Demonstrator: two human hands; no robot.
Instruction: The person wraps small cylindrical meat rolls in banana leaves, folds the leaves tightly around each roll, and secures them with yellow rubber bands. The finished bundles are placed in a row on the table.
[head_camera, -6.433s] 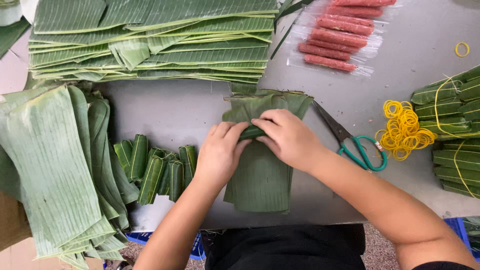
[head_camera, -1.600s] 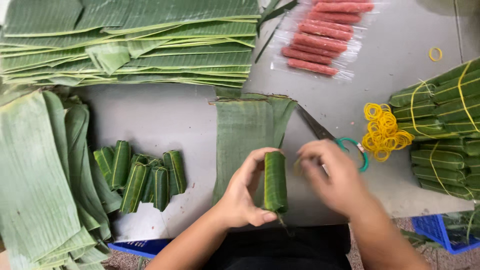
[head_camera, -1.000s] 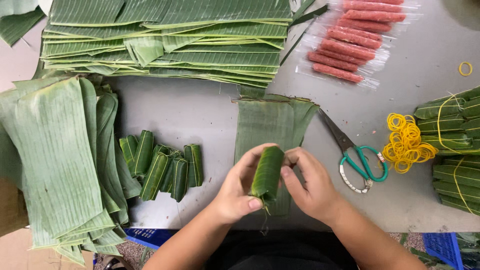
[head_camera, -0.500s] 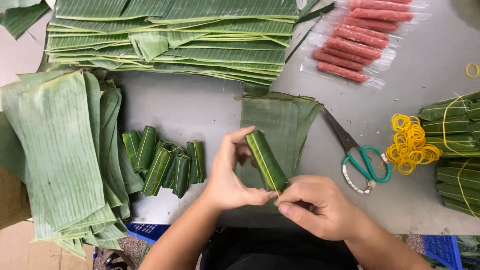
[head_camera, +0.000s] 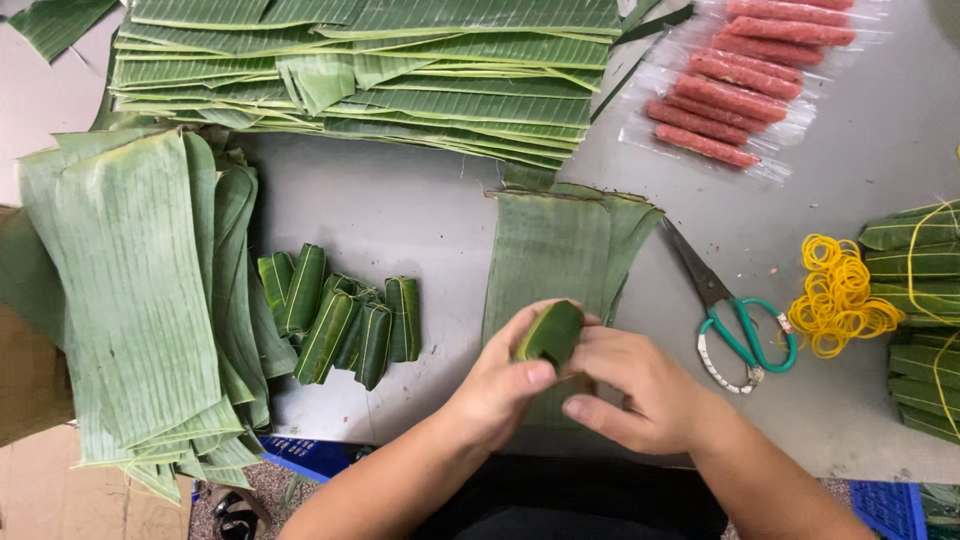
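Tilted flat half a second before, the green leaf-wrapped roll stood end-up near the grey table's front edge, left hand and right hand both gripping it.

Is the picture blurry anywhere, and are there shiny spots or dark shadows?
Head view: mostly sharp, and the leaf roll held between the left hand and right hand shows clearly; soft, even light with only faint shadows on the grey table; a little glare on the plastic around the sausages.

Scissors R of leaf strips; wrapped rolls L.
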